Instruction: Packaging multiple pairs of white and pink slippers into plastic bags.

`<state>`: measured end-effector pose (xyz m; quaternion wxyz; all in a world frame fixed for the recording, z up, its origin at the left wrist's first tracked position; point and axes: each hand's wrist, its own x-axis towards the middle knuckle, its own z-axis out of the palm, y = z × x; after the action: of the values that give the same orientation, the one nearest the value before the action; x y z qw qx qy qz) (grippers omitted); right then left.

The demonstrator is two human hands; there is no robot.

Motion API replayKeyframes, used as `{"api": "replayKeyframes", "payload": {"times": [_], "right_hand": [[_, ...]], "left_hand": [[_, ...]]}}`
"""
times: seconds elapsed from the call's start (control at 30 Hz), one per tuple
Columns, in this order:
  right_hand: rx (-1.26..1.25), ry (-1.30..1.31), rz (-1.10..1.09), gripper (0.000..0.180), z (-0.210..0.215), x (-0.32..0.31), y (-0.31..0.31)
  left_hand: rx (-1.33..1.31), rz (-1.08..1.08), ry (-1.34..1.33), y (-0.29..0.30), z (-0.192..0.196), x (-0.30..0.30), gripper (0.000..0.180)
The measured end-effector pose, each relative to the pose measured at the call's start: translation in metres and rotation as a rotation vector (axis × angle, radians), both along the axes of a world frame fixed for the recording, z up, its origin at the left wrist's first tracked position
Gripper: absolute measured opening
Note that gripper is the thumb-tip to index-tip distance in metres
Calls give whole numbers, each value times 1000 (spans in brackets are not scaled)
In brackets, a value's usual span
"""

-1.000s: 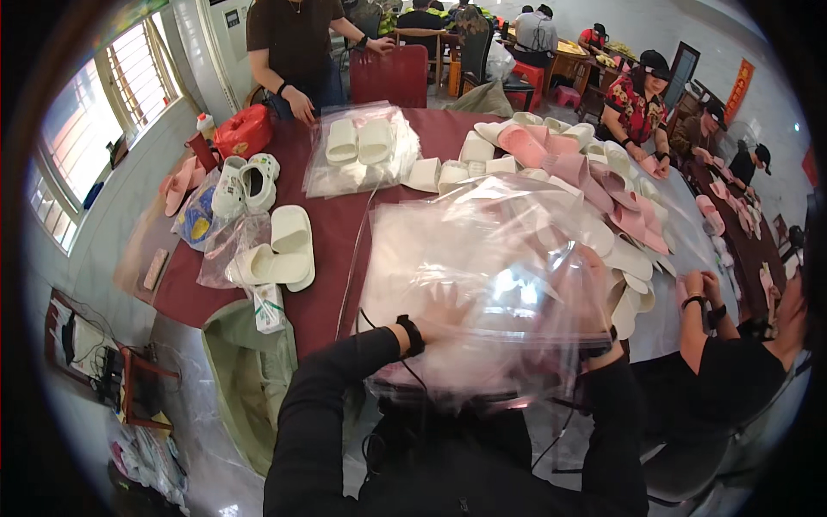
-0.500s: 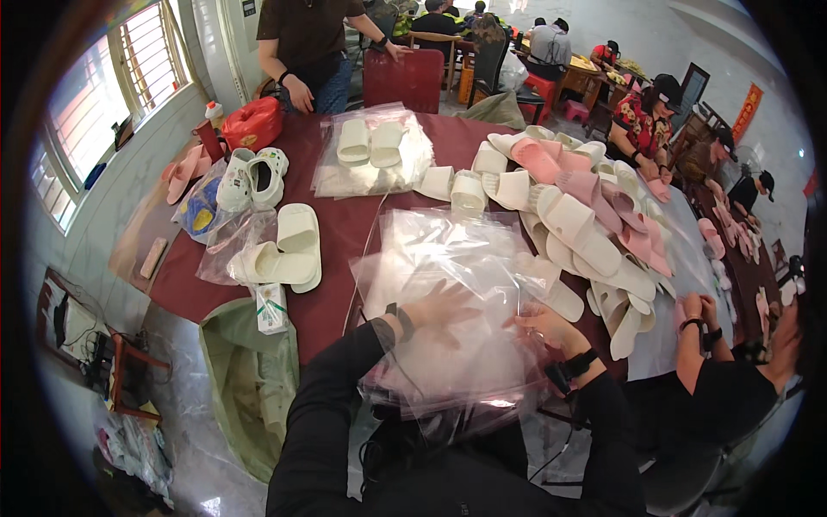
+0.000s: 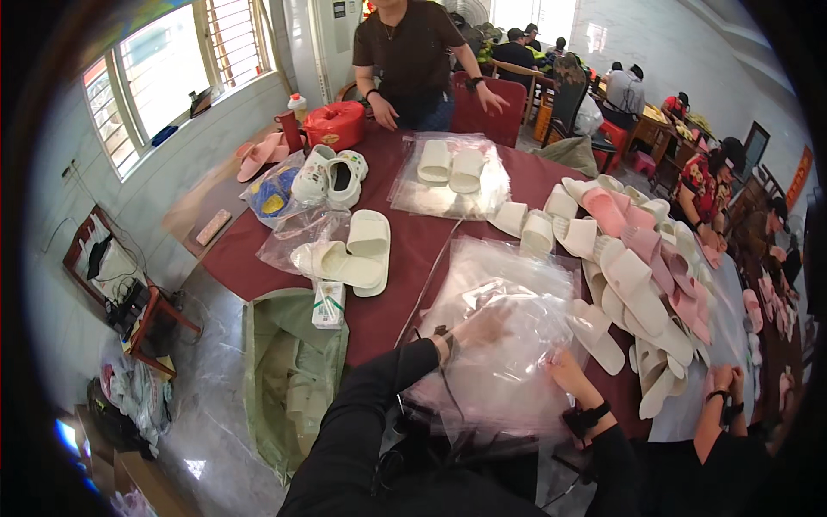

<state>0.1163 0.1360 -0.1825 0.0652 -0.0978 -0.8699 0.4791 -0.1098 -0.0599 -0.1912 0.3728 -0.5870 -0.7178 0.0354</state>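
A stack of clear plastic bags (image 3: 469,276) lies on the dark red tablecloth in front of me. My left hand (image 3: 484,326) rests on the stack with its fingers stretched out, partly veiled by shiny film. At the right side of the stack, my right hand (image 3: 566,370) pinches the edge of a clear plastic bag (image 3: 525,379), whose film bulges up between my hands. Just right of the bags lies a white slipper (image 3: 598,338), at the border of a large heap of white slippers (image 3: 633,276) and pink slippers (image 3: 605,212).
At left are a pair of white slippers (image 3: 366,250), white clogs (image 3: 346,179), a small box (image 3: 328,305) and an open green sack (image 3: 297,379). Two white slippers (image 3: 466,171) lie on bags at the far side, where a person (image 3: 409,60) stands. A co-worker's hands (image 3: 725,379) are at right.
My view has turned left, so the scene sits further right. The top bag's film has lifted and bulged between my hands. The standing person's hand has moved off the red chair back.
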Motion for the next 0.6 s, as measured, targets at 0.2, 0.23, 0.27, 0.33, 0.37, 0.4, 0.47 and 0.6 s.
{"api": "replayKeyframes", "payload": {"times": [0.2,0.23,0.27,0.33,0.37,0.4,0.47,0.6], "right_hand": [[-87,-97,-69,13,1,-9,-8],[-85,-93,-61,13,-1,-10,-5],[-82,-39,-102,11,-8,-3,6],[-130,4,-154,9,15,-4,-11],[-124,5,-160,9,18,0,-8],[-229,-74,-200,10,17,0,-6],[-333,-156,-241,10,14,2,-6],[-384,-91,-297,8,14,2,-12]], "left_hand": [[-162,1255,2156,-32,-70,-61,67],[-176,1295,2272,-19,-61,-56,66],[-172,1330,2377,-12,-52,-57,64],[-214,1379,2611,-15,-33,-69,61],[-216,1410,2721,-9,-22,-66,59],[-237,1432,2840,-10,-15,-61,57],[-270,1467,3077,-7,5,-62,54],[-320,1489,3562,-46,21,-46,48]]}}
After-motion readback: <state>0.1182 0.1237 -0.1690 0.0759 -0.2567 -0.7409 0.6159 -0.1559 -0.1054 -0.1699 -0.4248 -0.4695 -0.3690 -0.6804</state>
